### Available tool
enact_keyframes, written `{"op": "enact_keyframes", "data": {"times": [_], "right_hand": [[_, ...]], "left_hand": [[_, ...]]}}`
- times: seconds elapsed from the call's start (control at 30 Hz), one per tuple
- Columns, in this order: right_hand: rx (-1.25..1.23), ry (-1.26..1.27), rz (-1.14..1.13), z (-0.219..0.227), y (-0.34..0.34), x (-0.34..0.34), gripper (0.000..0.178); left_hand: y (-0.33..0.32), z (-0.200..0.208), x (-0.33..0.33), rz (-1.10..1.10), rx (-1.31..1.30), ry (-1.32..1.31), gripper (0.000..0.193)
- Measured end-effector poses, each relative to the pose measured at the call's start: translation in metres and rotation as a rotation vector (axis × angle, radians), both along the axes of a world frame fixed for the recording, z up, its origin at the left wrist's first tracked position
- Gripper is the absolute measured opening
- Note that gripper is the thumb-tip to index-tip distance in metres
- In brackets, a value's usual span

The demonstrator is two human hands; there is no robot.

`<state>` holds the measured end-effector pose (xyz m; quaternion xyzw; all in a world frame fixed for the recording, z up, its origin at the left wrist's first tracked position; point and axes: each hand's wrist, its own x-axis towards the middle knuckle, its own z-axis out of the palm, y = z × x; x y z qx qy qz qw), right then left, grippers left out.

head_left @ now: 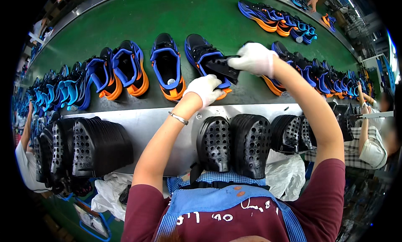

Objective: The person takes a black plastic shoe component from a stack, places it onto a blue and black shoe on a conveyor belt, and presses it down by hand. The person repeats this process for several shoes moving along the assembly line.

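A black sneaker with blue lining and an orange sole [196, 45] stands in front of me with its toe pointing away. My left hand [205, 90], in a white glove, is closed round its heel. Over the shoe's opening, my white-gloved right hand [254, 59] grips the back end of a black plastic shoe insert [219, 67]. The insert is tilted, its front end at the opening; how deep it sits is hard to tell. Just left stands a similar sneaker [164, 57], with two more sneakers [128, 66] beyond it.
Nested black perforated inserts stand in stacks [102, 147] along the metal ledge [167, 116], two stacks [252, 141] right before me. Rows of sneakers [69, 91] line the green work surface [121, 20] on both sides. Co-workers' arms [365, 124] show at either edge.
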<state>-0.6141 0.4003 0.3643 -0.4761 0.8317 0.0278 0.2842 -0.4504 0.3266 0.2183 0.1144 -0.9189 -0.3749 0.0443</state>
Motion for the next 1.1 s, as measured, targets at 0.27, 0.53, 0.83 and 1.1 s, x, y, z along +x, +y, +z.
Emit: {"op": "enact_keyframes", "data": {"times": [0.27,0.53,0.83,1.1], "right_hand": [[-0.016,0.436,0.303,-0.068,-0.026,0.068,0.028],[-0.184,0.349,0.310,-0.083,-0.055,0.049,0.025],[-0.202,0.086,0.076,-0.090,-0.070,0.052,0.024],[-0.194,0.025,0.048,-0.081,-0.069,0.051,0.021]], "left_hand": [[0.000,0.022,0.001,0.087,0.125,-0.239,0.047],[-0.017,0.028,-0.015,-0.018,0.210,-0.491,0.045],[-0.018,0.008,-0.012,-0.134,-0.097,-0.423,0.037],[-0.011,0.002,-0.032,-0.119,-0.223,-0.474,0.046]]}}
